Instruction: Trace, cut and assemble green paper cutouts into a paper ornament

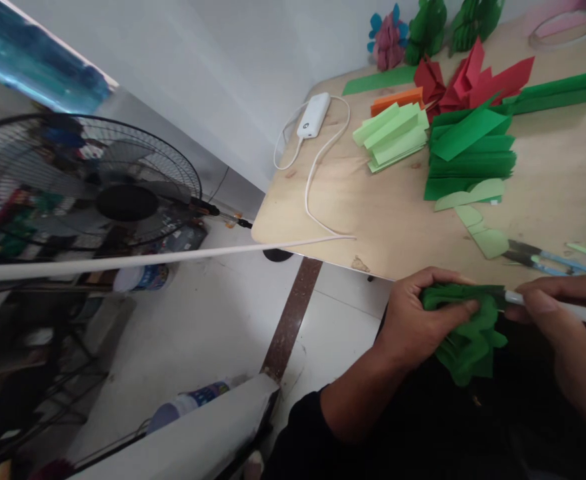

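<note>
Near the table's front edge, my left hand [417,323] pinches a folded green paper piece [467,340] with scalloped, layered edges. My right hand [567,313] is closed round a white-handled brush [585,313], whose dark tip touches the upper right edge of the green paper. On the table just beyond lie pale green paper cutouts [490,241] and pens or brushes [537,257]. A stack of folded dark green paper [467,160] is farther back.
The wooden table [397,220] holds light green folded paper [395,133], red folded paper [487,80], a white power bank [315,115] with a cable and a tape roll [565,28]. A fan [127,200] stands at left.
</note>
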